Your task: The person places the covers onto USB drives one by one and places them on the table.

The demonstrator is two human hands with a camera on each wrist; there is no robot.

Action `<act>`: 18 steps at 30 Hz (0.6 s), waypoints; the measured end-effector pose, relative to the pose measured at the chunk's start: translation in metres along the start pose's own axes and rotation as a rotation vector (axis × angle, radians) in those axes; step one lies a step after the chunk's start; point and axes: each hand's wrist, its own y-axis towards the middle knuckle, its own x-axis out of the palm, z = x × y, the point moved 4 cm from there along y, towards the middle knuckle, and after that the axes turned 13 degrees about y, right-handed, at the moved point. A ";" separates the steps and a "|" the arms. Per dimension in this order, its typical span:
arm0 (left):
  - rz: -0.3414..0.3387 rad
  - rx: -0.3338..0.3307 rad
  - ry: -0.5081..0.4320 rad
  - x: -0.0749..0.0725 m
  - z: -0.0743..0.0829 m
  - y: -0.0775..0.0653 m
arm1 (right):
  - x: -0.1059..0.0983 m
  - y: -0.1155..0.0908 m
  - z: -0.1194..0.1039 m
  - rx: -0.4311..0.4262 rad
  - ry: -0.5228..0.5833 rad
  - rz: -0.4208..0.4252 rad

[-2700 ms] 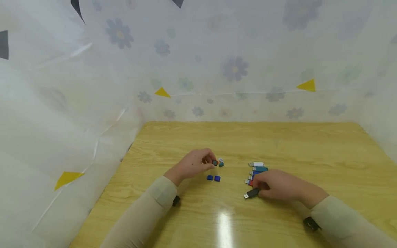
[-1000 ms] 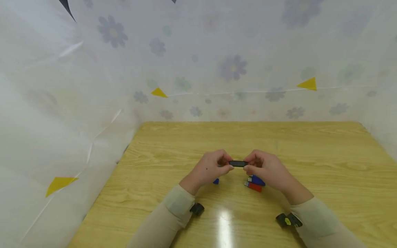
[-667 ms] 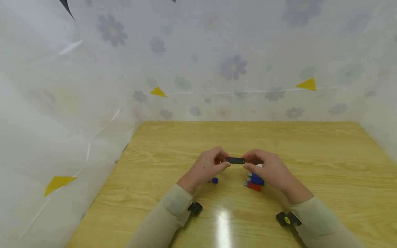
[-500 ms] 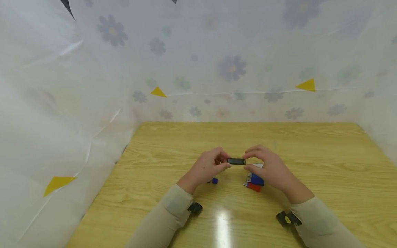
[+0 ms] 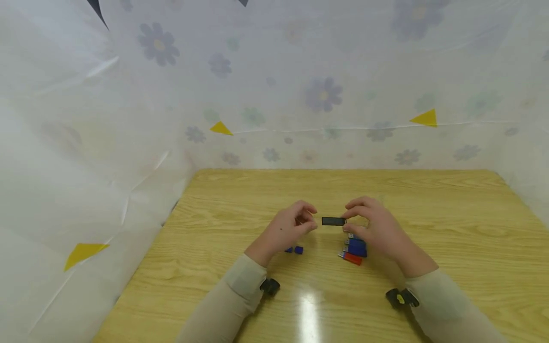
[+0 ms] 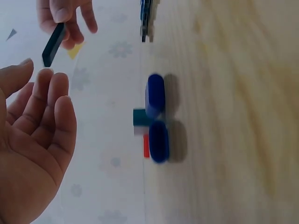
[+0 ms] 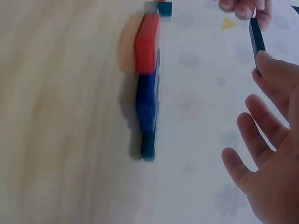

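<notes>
From my distant seat I have the yellow wood-grain surface [image 5: 240, 190] beneath both hands. The right hand [image 5: 382, 234] pinches one end of a slim black rectangular USB stick [image 5: 332, 221] between thumb and index finger, above the surface; I judge that end-grip leaves the other end free. The left hand [image 5: 280, 231] is released, its loosely bent fingers just apart from that free end. I see no metal plug on the black stick, so it is probably capped.

Beneath the right hand lie blue plastic USB sticks [image 5: 357, 251] and a red plastic USB stick [image 5: 352, 258], plugs facing the left hand's side, likely lined up for easy picking. Small blue plastic caps [image 5: 299, 250] sit below the left hand's fingertips, apart from the sticks, I think to keep parts sorted.
</notes>
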 end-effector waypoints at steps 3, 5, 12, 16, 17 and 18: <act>0.050 -0.023 -0.022 -0.008 -0.008 -0.001 | -0.006 0.008 0.010 0.064 0.011 -0.022; 0.070 -0.040 -0.037 -0.012 -0.013 -0.001 | -0.009 0.013 0.018 0.107 0.016 -0.044; 0.080 -0.074 -0.040 -0.021 -0.025 -0.002 | -0.007 0.040 0.045 0.246 0.009 -0.127; 0.084 -0.072 -0.047 -0.025 -0.026 0.000 | -0.003 0.058 0.055 0.281 0.003 -0.166; 0.086 -0.067 -0.051 -0.025 -0.026 0.001 | -0.003 0.061 0.057 0.290 0.001 -0.169; 0.086 -0.064 -0.052 -0.025 -0.026 0.002 | -0.002 0.063 0.057 0.294 0.000 -0.172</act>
